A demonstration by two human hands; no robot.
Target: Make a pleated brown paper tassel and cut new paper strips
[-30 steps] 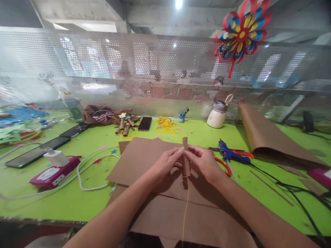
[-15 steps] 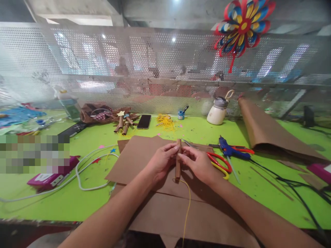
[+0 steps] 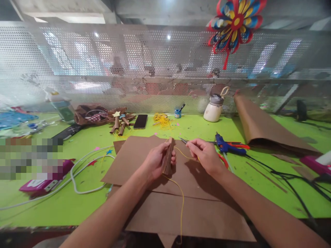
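Note:
My left hand [image 3: 156, 160] is closed around a narrow folded strip or flattened roll of brown paper [image 3: 168, 158], held tilted above the brown sheets [image 3: 129, 155]. A thin yellow string [image 3: 182, 196] trails from the paper's lower end toward the near edge. Another length of string runs from its upper part to my right hand [image 3: 203, 155], whose fingers are pinched on it. Scissors [image 3: 182, 139] lie under or just behind my right hand; only the blade tip and part of a red handle show.
A blue glue gun [image 3: 227, 146] with a black cord lies to the right, near a large folded brown paper [image 3: 269, 127]. Behind are a phone [image 3: 141, 121], tangled yellow string [image 3: 162, 120], small paper rolls [image 3: 120, 124] and a white bottle [image 3: 213, 108]. A purple power strip [image 3: 46, 179] lies left.
My right hand has left the brown paper and moved right, drawing a length of yellow string out. My left hand now holds the paper alone, tilted and slightly turned.

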